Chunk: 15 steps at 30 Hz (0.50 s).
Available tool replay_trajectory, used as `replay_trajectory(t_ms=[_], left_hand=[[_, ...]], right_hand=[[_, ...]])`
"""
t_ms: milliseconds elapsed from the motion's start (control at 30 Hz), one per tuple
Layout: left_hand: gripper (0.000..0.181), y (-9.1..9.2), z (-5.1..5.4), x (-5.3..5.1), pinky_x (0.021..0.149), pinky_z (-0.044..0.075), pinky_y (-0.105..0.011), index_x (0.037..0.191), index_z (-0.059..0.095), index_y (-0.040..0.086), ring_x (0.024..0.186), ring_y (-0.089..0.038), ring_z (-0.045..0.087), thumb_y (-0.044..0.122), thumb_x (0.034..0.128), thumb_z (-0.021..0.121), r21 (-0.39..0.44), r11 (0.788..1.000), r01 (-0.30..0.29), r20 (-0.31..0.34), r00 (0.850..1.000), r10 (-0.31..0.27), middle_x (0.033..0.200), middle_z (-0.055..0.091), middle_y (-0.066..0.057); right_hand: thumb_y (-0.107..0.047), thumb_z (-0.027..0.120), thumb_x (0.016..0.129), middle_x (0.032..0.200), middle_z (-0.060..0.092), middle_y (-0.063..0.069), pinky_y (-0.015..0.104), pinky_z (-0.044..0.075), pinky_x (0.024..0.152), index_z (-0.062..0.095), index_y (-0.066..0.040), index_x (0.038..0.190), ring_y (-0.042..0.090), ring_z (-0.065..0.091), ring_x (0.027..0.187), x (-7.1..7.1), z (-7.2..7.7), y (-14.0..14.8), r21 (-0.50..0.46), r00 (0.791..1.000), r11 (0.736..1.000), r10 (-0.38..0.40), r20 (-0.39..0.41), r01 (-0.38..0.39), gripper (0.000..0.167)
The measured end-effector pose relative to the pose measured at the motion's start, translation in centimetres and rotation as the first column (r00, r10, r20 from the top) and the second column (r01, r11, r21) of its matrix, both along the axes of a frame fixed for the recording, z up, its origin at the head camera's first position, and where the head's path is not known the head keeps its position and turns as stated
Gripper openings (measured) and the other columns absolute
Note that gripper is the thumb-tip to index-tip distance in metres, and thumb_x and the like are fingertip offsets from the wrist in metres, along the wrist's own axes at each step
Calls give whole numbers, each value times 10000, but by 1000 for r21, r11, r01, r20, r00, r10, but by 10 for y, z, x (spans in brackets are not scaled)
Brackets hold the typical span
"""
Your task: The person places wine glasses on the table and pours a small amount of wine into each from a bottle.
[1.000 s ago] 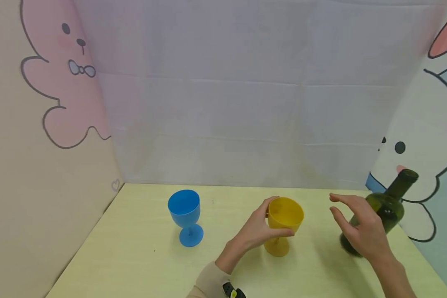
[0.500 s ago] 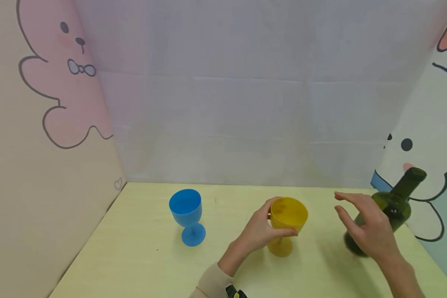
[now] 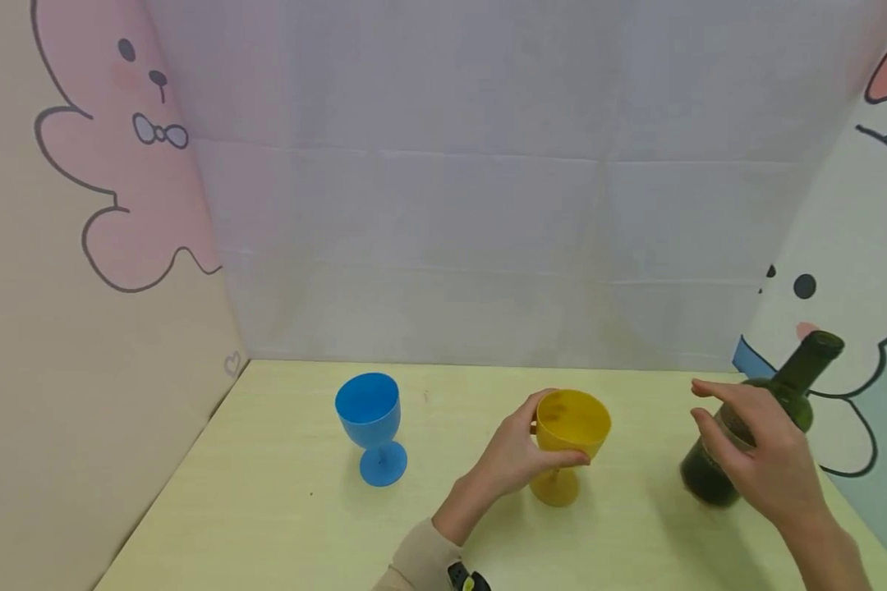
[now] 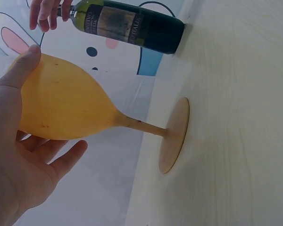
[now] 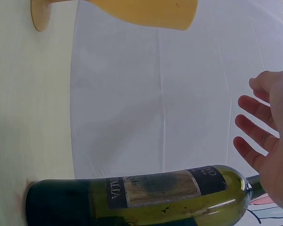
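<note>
The yellow goblet [image 3: 571, 423] stands upright on the table, its bowl between the thumb and fingers of my left hand [image 3: 513, 451]. In the left wrist view, the left hand [image 4: 26, 160] curves round the bowl of the yellow goblet [image 4: 66, 99], its foot on the table. My right hand [image 3: 772, 455] is raised before the green bottle [image 3: 710, 472], fingers loosely bent with nothing in them. The right wrist view has the right hand [image 5: 273, 127] beside the neck of the labelled bottle [image 5: 160, 190]; nothing is gripped there.
A blue goblet [image 3: 369, 419] stands upright on the left half of the pale table [image 3: 266, 509]. Behind is a whitish sheet [image 3: 443, 205]. Side walls carry cartoon animals, a pink one [image 3: 140, 164] at left and a white one at right, close behind the bottle.
My right hand has shifted a little to the right across the bottle, uncovering more of its lower part. The left hand keeps its place round the yellow goblet. The head view has shifted slightly.
</note>
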<state>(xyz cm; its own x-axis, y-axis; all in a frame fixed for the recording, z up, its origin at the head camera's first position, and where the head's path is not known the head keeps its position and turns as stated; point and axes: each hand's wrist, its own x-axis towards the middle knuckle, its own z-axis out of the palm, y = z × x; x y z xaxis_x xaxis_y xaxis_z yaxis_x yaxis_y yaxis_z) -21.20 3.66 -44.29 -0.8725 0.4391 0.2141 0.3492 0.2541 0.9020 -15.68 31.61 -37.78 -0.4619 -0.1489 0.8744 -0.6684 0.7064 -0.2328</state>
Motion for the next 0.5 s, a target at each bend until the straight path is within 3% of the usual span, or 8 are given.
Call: replay_trajectory(t_ms=[67,300,433,500], left_hand=[[818,0,0,0,896,504,-248,1421,433,377,1049,-14,573,477,729,858,-7,1000,-4,0,1000,4,1269,594,183],[820,0,1,1,883,500,-243,1426,434,371,1051,-32,578,481,731,855,-10,1000,-11,-1,1000,11,1267,600,175],[810,0,0,0,889,497,-245,1426,431,374,1050,-20,572,479,741,850,-15,1000,-10,5,1000,10,1264,596,183],[808,0,0,0,901,496,-249,1428,429,372,1057,-14,569,480,745,847,-21,1000,-12,1,1000,12,1269,593,187]], right_hand=[[-517,588,955,1132,690,-92,71,361,1023,706,82,1063,-101,512,1160,2,0,3,-7,1000,1000,-4,1,4,621],[-532,572,956,1013,693,144,42,346,1014,713,37,1100,-125,487,1141,10,0,11,-2,996,997,-75,38,75,603],[-539,576,951,1008,686,132,48,342,1022,712,50,1093,-127,484,1143,13,0,15,-4,996,996,-86,32,86,621],[-520,599,948,1045,700,48,56,350,1026,708,74,1075,-120,496,1146,14,0,17,-18,997,997,-78,17,79,617]])
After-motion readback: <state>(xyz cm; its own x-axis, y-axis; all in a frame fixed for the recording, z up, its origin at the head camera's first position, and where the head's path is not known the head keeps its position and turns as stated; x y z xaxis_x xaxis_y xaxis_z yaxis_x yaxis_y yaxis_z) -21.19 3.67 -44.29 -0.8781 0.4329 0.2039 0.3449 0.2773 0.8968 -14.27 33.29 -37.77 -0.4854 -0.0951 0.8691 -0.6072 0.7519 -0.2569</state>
